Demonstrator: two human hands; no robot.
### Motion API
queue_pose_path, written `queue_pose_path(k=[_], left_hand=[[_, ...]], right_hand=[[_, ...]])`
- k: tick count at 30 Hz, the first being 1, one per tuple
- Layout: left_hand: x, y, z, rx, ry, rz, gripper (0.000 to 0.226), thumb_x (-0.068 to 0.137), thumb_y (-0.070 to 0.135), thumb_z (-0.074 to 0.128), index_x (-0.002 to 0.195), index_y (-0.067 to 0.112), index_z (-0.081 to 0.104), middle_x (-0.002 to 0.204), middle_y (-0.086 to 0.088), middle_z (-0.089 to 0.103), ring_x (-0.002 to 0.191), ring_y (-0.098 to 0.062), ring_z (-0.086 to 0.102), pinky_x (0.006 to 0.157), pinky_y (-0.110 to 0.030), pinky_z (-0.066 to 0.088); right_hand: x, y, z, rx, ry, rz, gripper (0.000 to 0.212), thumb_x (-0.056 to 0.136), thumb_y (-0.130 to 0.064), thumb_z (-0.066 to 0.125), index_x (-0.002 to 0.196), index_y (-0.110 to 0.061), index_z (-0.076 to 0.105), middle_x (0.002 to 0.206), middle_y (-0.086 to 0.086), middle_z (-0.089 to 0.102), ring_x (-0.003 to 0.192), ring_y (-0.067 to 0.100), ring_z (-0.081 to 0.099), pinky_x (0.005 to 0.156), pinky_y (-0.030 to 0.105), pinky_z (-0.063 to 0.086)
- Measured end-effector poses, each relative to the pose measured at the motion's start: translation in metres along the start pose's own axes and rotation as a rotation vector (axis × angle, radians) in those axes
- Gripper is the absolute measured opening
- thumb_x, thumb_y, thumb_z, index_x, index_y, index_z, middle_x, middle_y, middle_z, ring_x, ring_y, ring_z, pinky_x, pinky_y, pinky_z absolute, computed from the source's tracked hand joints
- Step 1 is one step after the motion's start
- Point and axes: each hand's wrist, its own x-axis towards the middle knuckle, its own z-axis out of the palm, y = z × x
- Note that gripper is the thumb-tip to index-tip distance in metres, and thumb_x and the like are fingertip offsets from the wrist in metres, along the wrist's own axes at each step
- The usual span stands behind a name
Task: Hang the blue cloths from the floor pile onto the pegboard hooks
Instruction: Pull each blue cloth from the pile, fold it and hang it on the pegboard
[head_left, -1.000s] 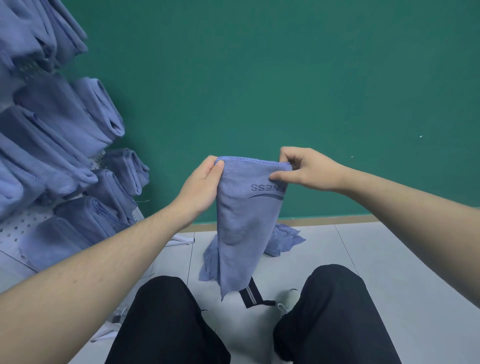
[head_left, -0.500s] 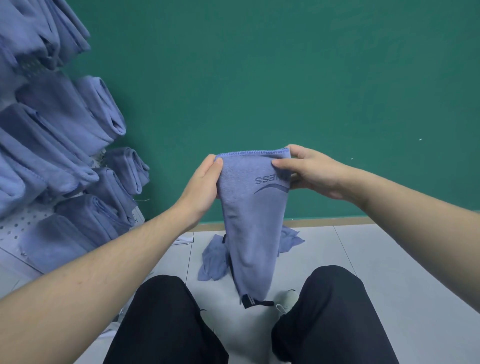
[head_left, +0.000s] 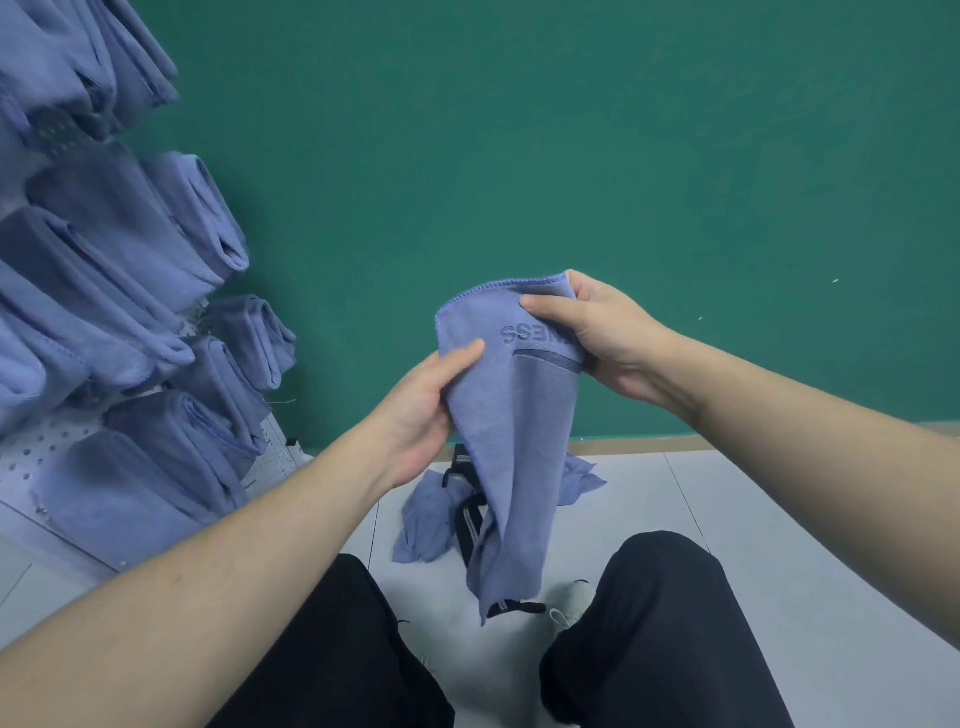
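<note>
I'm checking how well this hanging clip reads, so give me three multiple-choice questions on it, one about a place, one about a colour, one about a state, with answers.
1. Where are the hung cloths?
A. left of view
B. right of view
C. on the lap

2. What colour is the wall?
A. white
B. green
C. red

3. How is the held cloth held?
A. left hand only
B. both hands
C. lying loose

Answers: 1 A, they fill the pegboard at left. 2 B, green behind the hands. 3 B, the right hand pinches its top too.

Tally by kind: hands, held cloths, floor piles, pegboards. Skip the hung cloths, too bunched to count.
Bare hands: 2, left hand and right hand
Held blue fabric cloth: 1
Floor pile of blue cloths: 1
White perforated pegboard: 1
Total: 5
</note>
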Motion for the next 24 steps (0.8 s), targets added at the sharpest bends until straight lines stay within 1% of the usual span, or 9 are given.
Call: queue_pose_path(k=[3,6,7,11,13,15,18,21,24], left_hand=[[-0.002,-0.01,0.003,0.051,0.04,0.031,0.035,0.1,0.023,0.055,0.134,0.015,0.059,0.128,-0.003,0.069,0.12,-0.02,0.064,0.098,-0.037,0.051],[-0.003,-0.011,0.011,0.043,0.095,0.071,0.032,0.105,0.023,0.049,0.133,0.014,0.059,0.126,-0.004,0.07,0.118,-0.021,0.066,0.092,-0.037,0.054],[-0.003,-0.01,0.014,0.032,0.109,0.079,0.03,0.106,0.024,0.047,0.132,0.015,0.059,0.125,-0.003,0.071,0.117,-0.021,0.067,0.093,-0.039,0.054],[0.002,-0.003,0.022,-0.012,0.14,0.091,0.028,0.107,0.024,0.045,0.132,0.018,0.057,0.121,-0.001,0.073,0.112,-0.018,0.069,0.094,-0.042,0.056],[0.005,0.001,0.025,-0.013,0.154,0.105,0.028,0.108,0.024,0.044,0.133,0.018,0.056,0.122,-0.001,0.072,0.112,-0.017,0.069,0.094,-0.039,0.057],[0.009,0.004,0.025,-0.022,0.176,0.111,0.029,0.108,0.026,0.044,0.133,0.016,0.055,0.123,-0.004,0.072,0.112,-0.017,0.069,0.094,-0.037,0.057],[0.015,0.008,0.021,-0.037,0.223,0.089,0.03,0.107,0.029,0.046,0.131,0.013,0.055,0.121,-0.007,0.072,0.109,-0.018,0.071,0.087,-0.033,0.059],[0.017,0.008,0.014,-0.078,0.279,0.071,0.024,0.105,0.029,0.052,0.121,0.013,0.06,0.111,-0.004,0.075,0.098,-0.014,0.073,0.08,-0.03,0.059],[0.014,0.004,0.004,-0.031,0.255,0.036,0.03,0.101,0.042,0.055,0.118,0.018,0.06,0.105,-0.001,0.074,0.091,-0.012,0.071,0.077,-0.029,0.056]], right_hand=[[0.0,0.0,-0.002,0.002,0.008,0.01,0.018,0.091,-0.019,0.069,0.101,-0.02,0.054,0.103,0.009,0.065,0.093,0.021,0.058,0.079,0.037,0.047],[-0.001,0.002,-0.004,-0.039,0.057,0.014,0.022,0.088,-0.022,0.071,0.103,-0.016,0.056,0.105,0.01,0.068,0.093,0.021,0.064,0.095,0.046,0.052],[-0.002,0.002,-0.003,-0.053,0.088,0.008,0.022,0.089,-0.023,0.071,0.102,-0.015,0.057,0.105,0.009,0.069,0.091,0.02,0.065,0.096,0.046,0.053],[-0.01,0.003,0.002,0.047,0.185,0.02,0.019,0.092,-0.031,0.072,0.1,-0.016,0.064,0.095,0.002,0.076,0.083,0.015,0.073,0.08,0.033,0.059],[-0.014,0.008,0.003,0.138,0.121,0.106,0.037,0.092,-0.044,0.068,0.111,-0.013,0.07,0.103,0.004,0.078,0.094,0.018,0.075,0.088,0.034,0.058],[-0.019,0.016,0.002,0.164,0.018,0.186,0.049,0.094,-0.05,0.058,0.122,-0.012,0.07,0.114,0.006,0.075,0.107,0.02,0.072,0.097,0.036,0.054],[-0.021,0.04,-0.003,0.084,-0.02,0.205,0.04,0.096,-0.038,0.056,0.126,-0.014,0.068,0.12,0.005,0.073,0.115,0.023,0.068,0.106,0.044,0.047],[-0.021,0.052,-0.004,-0.048,0.104,0.083,0.02,0.097,-0.027,0.061,0.113,-0.02,0.072,0.111,0.001,0.076,0.1,0.018,0.07,0.093,0.042,0.051],[-0.02,0.049,0.002,-0.011,0.165,0.061,0.018,0.099,-0.028,0.059,0.112,-0.024,0.071,0.106,-0.006,0.077,0.1,0.014,0.072,0.082,0.035,0.054]])
